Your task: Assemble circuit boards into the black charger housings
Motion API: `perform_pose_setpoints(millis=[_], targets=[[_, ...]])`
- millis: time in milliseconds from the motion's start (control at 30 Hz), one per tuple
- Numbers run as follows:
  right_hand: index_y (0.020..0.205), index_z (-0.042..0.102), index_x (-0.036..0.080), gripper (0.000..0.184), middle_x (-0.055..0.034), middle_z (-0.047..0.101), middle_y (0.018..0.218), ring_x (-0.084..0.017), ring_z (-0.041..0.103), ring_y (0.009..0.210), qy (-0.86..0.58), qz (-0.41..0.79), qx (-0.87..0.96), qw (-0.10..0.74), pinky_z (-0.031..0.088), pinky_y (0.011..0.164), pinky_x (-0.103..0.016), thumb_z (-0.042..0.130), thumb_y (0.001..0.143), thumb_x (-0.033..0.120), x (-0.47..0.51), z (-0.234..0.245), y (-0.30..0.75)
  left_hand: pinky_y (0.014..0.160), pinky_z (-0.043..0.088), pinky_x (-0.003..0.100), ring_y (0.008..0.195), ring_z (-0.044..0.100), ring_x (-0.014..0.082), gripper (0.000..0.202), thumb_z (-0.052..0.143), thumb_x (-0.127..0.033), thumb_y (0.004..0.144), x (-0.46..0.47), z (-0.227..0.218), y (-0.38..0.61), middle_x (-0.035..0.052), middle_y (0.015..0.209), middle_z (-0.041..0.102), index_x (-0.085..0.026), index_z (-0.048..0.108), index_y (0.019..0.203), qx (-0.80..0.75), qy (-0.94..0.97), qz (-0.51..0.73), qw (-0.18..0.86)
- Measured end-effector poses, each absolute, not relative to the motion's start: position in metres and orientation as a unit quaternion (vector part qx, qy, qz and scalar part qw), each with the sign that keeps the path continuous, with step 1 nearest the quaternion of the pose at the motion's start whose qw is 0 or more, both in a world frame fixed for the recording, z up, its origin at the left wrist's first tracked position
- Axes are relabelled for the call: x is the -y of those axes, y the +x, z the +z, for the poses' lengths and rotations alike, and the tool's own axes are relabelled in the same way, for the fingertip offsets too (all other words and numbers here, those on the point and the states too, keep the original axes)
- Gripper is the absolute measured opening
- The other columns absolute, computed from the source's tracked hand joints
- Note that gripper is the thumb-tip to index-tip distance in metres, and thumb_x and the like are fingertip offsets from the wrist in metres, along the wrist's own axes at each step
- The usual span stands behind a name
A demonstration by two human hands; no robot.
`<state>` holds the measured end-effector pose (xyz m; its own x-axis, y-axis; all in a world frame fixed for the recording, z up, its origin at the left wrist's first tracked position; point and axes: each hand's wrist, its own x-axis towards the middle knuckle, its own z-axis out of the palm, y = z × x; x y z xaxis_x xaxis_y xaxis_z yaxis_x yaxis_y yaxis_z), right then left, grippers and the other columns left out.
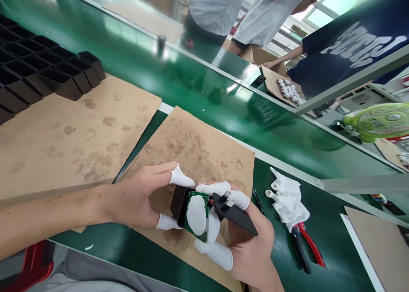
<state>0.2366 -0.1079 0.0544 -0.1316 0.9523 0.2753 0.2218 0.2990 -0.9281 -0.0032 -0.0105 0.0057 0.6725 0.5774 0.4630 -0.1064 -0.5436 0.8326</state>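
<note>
My left hand (137, 196), with white finger cots on its fingertips, grips a black plastic case (177, 206) from the side. In my right hand (252, 241), also with white finger cots, is a green circuit board (192, 229) bearing white lumps (196, 215). A black plug cover (238, 219) with metal prongs lies across the right fingers, and a bit of red wire shows between it and the board. The board's near edge is at the case's mouth; how far it sits inside is hidden. Both hands are above a stained cardboard sheet (191, 141).
Rows of black cases (47, 66) stand on another cardboard sheet (105, 138) at left. Right of my hands lie a white cloth (289, 198) and red-and-black-handled pliers (303, 249). Beyond a metal rail, people stand at a green bench; a green fan (380, 119) is at right.
</note>
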Motion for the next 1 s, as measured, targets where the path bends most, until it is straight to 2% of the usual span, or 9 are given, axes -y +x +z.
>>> perform_pose_setpoints(millis=[200,433,633,800,900,1000], targets=[[0.144,0.074,0.032,0.067,-0.0095,0.082,0.115,-0.031,0.084,0.099,-0.466,0.379,0.655,0.459,0.073,0.09,-0.048,0.106,0.085,0.03,0.1075,0.0578,0.233,0.08,0.059,0.029,0.092,0.074,0.0211,0.052,0.095,-0.023,0.089,0.0113,0.0064,-0.0028,0.0052,0.107,0.073,-0.022,0.07,0.136,-0.142,0.791,0.385,0.454],[0.146,0.075,0.034,0.067,-0.0132,0.08,0.129,-0.036,0.082,0.116,-0.466,0.354,0.679,0.444,0.074,0.091,-0.047,0.105,0.086,0.027,0.1074,0.0552,0.2338,0.078,0.059,0.03,0.09,0.073,0.0207,0.054,0.094,-0.024,0.089,0.0124,0.0065,-0.0032,0.0056,0.106,0.073,-0.021,0.069,0.137,-0.153,0.796,0.38,0.445],[0.147,0.074,0.033,0.069,-0.0136,0.081,0.13,-0.035,0.084,0.114,-0.469,0.342,0.686,0.439,0.075,0.09,-0.047,0.105,0.086,0.027,0.1064,0.0564,0.2334,0.078,0.058,0.03,0.09,0.073,0.0211,0.055,0.094,-0.022,0.088,0.0122,0.0065,-0.0043,0.0061,0.106,0.073,-0.022,0.07,0.138,-0.161,0.799,0.374,0.442],[0.15,0.073,0.035,0.074,-0.0113,0.083,0.124,-0.032,0.086,0.103,-0.455,0.348,0.684,0.452,0.075,0.083,-0.042,0.105,0.085,0.023,0.1063,0.0553,0.2339,0.077,0.057,0.029,0.089,0.072,0.0202,0.058,0.094,-0.022,0.088,0.0119,0.0038,-0.0039,0.0046,0.104,0.071,-0.022,0.07,0.14,-0.16,0.797,0.381,0.44],[0.151,0.071,0.035,0.075,-0.0125,0.082,0.128,-0.034,0.086,0.105,-0.456,0.352,0.683,0.45,0.076,0.085,-0.044,0.105,0.085,0.022,0.1085,0.0526,0.2358,0.08,0.059,0.03,0.092,0.074,0.0212,0.06,0.095,-0.022,0.087,0.0111,0.0048,-0.0038,0.0055,0.107,0.073,-0.022,0.07,0.141,-0.157,0.798,0.379,0.443],[0.149,0.072,0.033,0.07,-0.0144,0.081,0.129,-0.036,0.085,0.108,-0.475,0.352,0.68,0.434,0.077,0.084,-0.045,0.104,0.087,0.027,0.1104,0.051,0.2371,0.08,0.061,0.029,0.093,0.076,0.021,0.058,0.097,-0.021,0.085,0.0103,0.0086,-0.0028,0.0047,0.108,0.075,-0.023,0.072,0.137,-0.152,0.789,0.383,0.455]])
